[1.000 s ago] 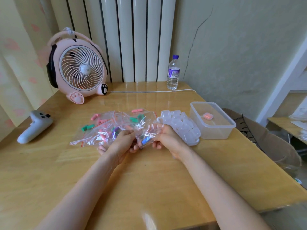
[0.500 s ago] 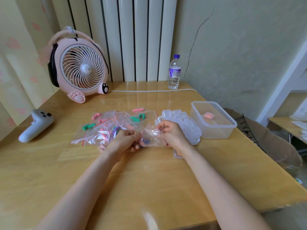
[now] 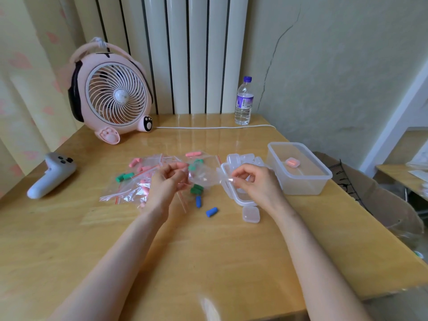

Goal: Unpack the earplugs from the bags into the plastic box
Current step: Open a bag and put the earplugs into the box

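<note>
A small clear zip bag point(image 3: 206, 177) hangs stretched between my hands above the table. My left hand point(image 3: 165, 184) pinches its left end and my right hand point(image 3: 253, 184) pinches its right end. Two blue earplugs point(image 3: 212, 212) lie loose on the table just below the bag, with green earplugs point(image 3: 196, 189) beside them. A pile of zip bags point(image 3: 136, 179) holding pink and green earplugs lies to the left. The clear plastic box point(image 3: 301, 181) stands to the right, with one small pink-filled case point(image 3: 292, 162) inside it.
A white lid piled with small clear cases point(image 3: 240, 158) sits between my right hand and the box; one small case point(image 3: 250, 214) lies near my right wrist. A pink fan point(image 3: 111, 100), a water bottle point(image 3: 243, 103), a white cable and a white controller point(image 3: 52, 174) stand farther off.
My hands have lifted and moved apart, stretching the bag between them. The blue earplugs that were inside it now lie on the table. A small case now shows by my right wrist.
</note>
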Demonstrator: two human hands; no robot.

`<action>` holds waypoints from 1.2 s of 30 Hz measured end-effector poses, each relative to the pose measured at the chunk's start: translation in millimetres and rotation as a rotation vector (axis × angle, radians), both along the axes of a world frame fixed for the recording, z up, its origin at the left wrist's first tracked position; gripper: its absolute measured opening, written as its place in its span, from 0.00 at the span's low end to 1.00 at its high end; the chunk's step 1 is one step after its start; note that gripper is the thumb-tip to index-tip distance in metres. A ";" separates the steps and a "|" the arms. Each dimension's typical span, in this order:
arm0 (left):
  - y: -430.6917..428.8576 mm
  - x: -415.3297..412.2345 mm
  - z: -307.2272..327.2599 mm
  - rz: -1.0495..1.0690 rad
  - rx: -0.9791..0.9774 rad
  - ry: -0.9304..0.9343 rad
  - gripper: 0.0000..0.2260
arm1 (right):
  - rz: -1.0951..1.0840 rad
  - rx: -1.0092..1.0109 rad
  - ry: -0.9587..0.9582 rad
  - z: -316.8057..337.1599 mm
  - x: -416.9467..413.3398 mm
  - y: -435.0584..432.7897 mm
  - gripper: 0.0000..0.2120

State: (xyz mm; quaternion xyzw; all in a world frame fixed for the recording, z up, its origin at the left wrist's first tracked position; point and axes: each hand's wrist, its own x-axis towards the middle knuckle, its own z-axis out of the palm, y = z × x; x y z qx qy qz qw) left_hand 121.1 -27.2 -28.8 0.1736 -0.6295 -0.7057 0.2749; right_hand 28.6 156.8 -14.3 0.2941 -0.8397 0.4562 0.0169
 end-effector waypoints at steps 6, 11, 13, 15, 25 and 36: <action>-7.9 -2.9 -8.1 0.191 -0.146 -0.016 0.02 | 0.048 0.305 0.034 13.8 5.5 12.3 0.05; -12.0 -3.6 -16.5 0.244 -0.457 -0.189 0.05 | 0.028 0.623 0.009 29.8 14.1 23.0 0.14; -9.3 -1.6 -13.3 0.242 -0.495 -0.207 0.03 | 0.044 0.742 0.048 31.5 20.9 24.4 0.19; -5.1 -1.0 -11.2 0.224 -0.507 -0.196 0.02 | 0.066 0.828 0.110 30.0 27.3 24.6 0.21; 19.3 5.0 -1.2 0.032 -0.578 -0.070 0.02 | 0.097 0.776 0.213 14.8 45.0 29.4 0.16; 24.8 8.9 2.4 -0.439 -0.540 -0.027 0.08 | 0.226 0.210 -0.165 29.2 33.4 25.5 0.12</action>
